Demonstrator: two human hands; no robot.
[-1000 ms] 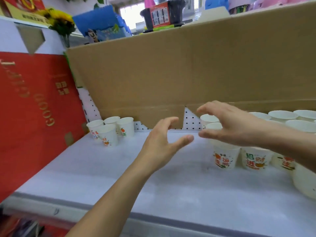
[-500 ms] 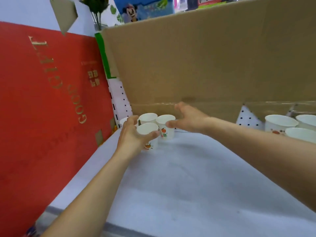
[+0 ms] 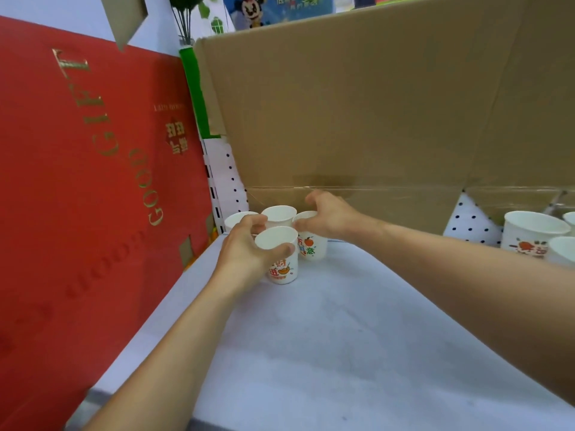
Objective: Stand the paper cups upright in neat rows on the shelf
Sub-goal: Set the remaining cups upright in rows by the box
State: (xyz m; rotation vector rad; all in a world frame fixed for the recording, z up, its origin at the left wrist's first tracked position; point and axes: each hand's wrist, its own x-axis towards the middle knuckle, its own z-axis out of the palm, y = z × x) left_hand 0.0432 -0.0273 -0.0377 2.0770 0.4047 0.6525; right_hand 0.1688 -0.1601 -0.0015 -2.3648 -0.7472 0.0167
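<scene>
Pale grey shelf (image 3: 342, 337), brown cardboard sheet (image 3: 373, 104) behind: left grip (image 3: 245, 256) curls round front white printed paper cup (image 3: 280, 265); right grip (image 3: 329, 216) holds rear white paper cup (image 3: 312, 250) at rim. Both upright.

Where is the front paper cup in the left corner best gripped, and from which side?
Round the upper wall of the front cup, just below the rim, from the front-left: it stands upright with open mouth, and neighbour cups crowd its back and right.

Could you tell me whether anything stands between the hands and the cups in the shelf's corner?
Nothing visible does: the left hand grips the front cup, and the right hand holds the neighbouring cup.
</scene>
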